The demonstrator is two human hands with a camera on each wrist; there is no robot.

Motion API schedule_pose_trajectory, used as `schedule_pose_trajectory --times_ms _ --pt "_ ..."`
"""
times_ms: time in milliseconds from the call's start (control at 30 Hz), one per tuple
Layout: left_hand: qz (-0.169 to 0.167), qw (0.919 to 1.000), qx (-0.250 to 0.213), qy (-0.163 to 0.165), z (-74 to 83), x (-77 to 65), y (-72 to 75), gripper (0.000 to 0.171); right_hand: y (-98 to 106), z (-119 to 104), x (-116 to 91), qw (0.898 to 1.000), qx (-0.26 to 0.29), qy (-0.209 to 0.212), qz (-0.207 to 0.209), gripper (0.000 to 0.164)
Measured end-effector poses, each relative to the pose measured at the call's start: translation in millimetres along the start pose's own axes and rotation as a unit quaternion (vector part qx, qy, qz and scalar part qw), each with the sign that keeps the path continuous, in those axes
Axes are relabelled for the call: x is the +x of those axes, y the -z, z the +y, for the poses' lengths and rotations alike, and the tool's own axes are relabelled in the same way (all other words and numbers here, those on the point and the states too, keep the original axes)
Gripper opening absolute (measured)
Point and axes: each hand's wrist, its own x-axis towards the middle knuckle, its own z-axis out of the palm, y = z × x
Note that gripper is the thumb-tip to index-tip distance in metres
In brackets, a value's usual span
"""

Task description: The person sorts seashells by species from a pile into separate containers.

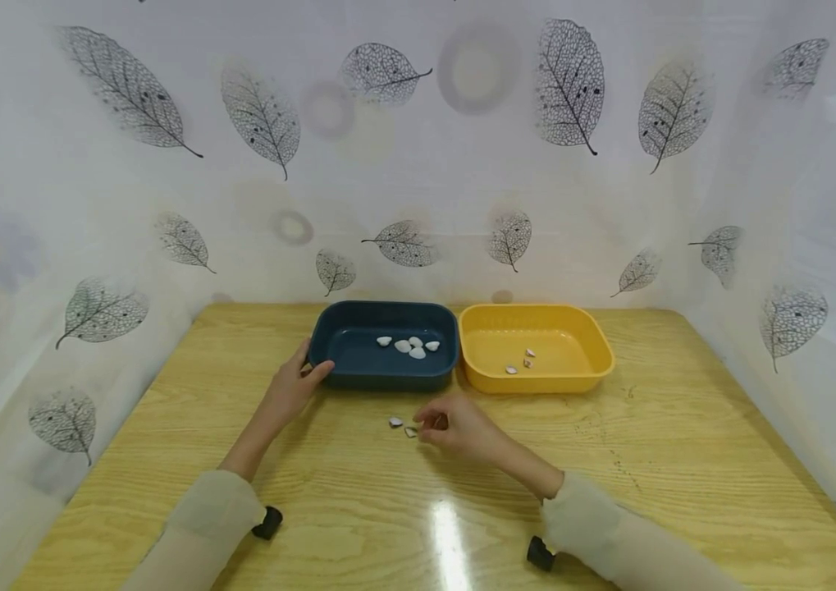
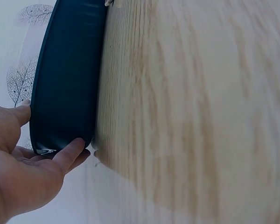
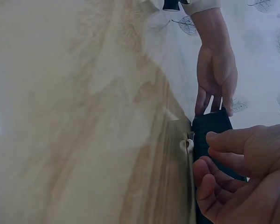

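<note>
My left hand (image 1: pixel 290 384) holds the left end of a dark blue plastic basin (image 1: pixel 381 381), thumb at its rim and fingers along its end wall. Several white shells (image 1: pixel 417 353) lie inside that basin, toward its right. On the table in front of it are two small shells (image 1: pixel 395 422). My right hand (image 1: pixel 465 428) is just right of them, low over the wood, with fingers loosely bent. In the right wrist view a gap shows between thumb and fingertips (image 3: pixel 211 138), with nothing visible in it. The shells (image 3: pixel 187 144) appear beyond those fingertips.
A yellow plastic basin (image 1: pixel 536 383) stands directly right of the blue one, with 3 small shells (image 1: pixel 511 369) inside. Both basins sit near the back edge of the wooden table (image 1: pixel 344 509). A leaf-patterned white sheet (image 1: pixel 418 172) hangs behind and along the sides.
</note>
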Motion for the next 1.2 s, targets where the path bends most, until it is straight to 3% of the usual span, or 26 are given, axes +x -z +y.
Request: schedule_pose_trajectory --times_ms 233,700,1200 --pt "0.001 1.0000 0.002 0.000 -0.5 0.9 -0.5 0.085 -9 1 6 1.000 0.011 -0.029 -0.004 0.015" --pt "0.000 1.0000 0.001 0.003 -2.1 2.0 -0.7 0.084 -18 -2 13 0.996 -0.059 -0.058 0.031 0.010" --pt "0.001 1.0000 0.002 0.003 -1.4 0.6 0.0 0.086 -21 -3 14 0.995 -0.083 -0.046 0.038 0.006"
